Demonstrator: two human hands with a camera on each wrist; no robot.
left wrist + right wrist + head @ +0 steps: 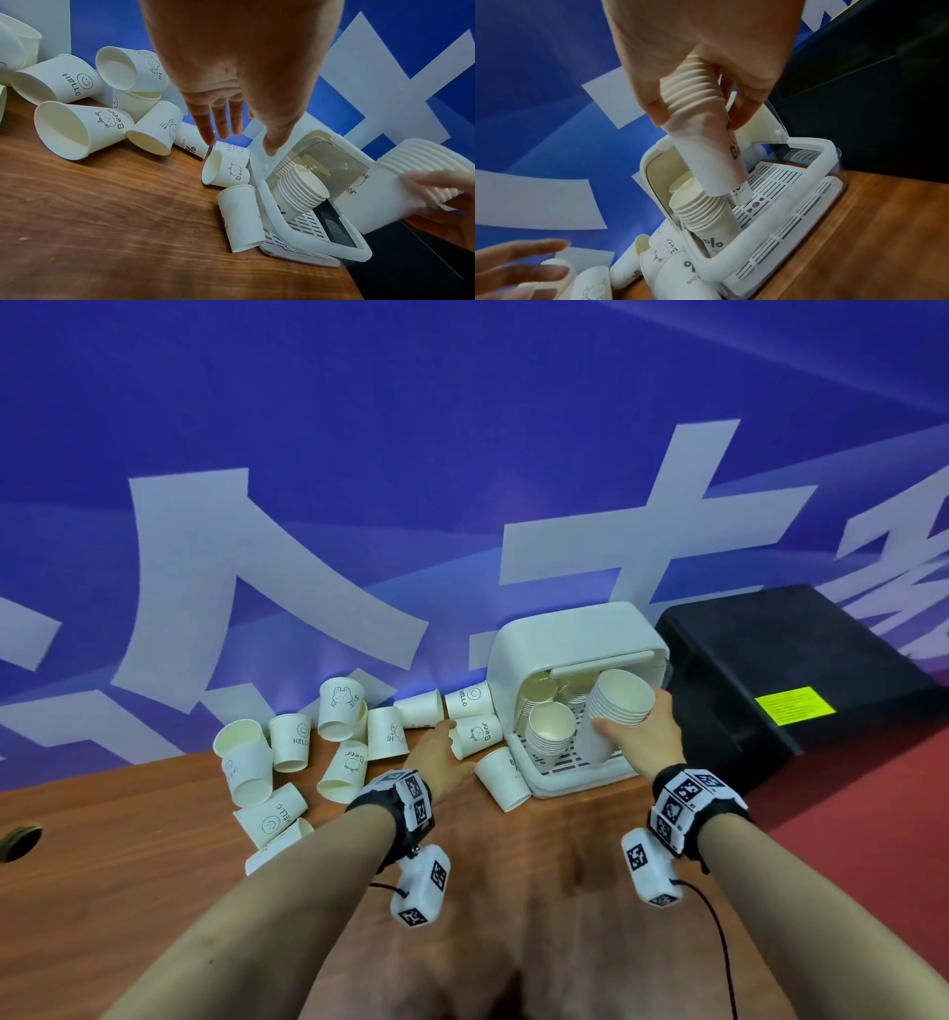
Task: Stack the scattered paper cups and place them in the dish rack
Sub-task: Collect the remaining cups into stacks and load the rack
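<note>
My right hand [634,726] grips a tall stack of white paper cups [616,695] tilted inside the white dish rack [580,783]. In the right wrist view, thumb and fingers of that hand [700,119] wrap the held stack [706,158], its base low over the rack's slotted floor [770,188]. Another stack [549,731] [700,213] leans in the rack beside it. My left hand [452,744] [239,140] is open, fingers straight, just short of a "Bear" cup [477,736] [226,170] lying by the rack's left side. Several loose cups [339,711] [77,130] lie scattered to the left.
The cups and rack sit on a wooden table [513,891] against a blue banner wall [462,454]. A black box [796,670] stands just right of the rack. A cable hole [20,839] is at the table's left. One cup [500,778] leans against the rack's front left corner.
</note>
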